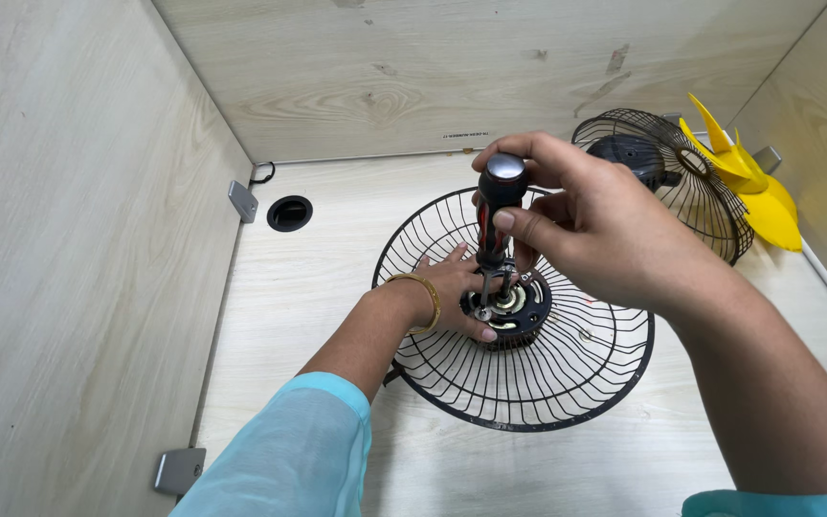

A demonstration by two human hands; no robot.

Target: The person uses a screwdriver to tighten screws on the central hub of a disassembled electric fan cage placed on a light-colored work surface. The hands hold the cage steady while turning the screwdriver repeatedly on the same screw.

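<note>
Turquoise sleeve (289, 450) at six o'clock leads to the left hand (452, 297) pressing the black fan guard (528, 383) at centre, while the right hand (595, 230) grips a screwdriver (498, 215) upright on its motor hub (519, 306).

Pale matt wood-grain bench (318, 450); thin black metal-wire fan guard (528, 393); glossy yellow plastic fan blade (768, 206); screwdriver (495, 215) with shiny metal cap and glossy black-red handle.

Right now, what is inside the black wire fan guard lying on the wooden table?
Inside the black wire fan guard sits a round black motor hub. The left hand rests on it; the right hand holds a red-and-black screwdriver tip-down there. The hub's left part is covered.
</note>
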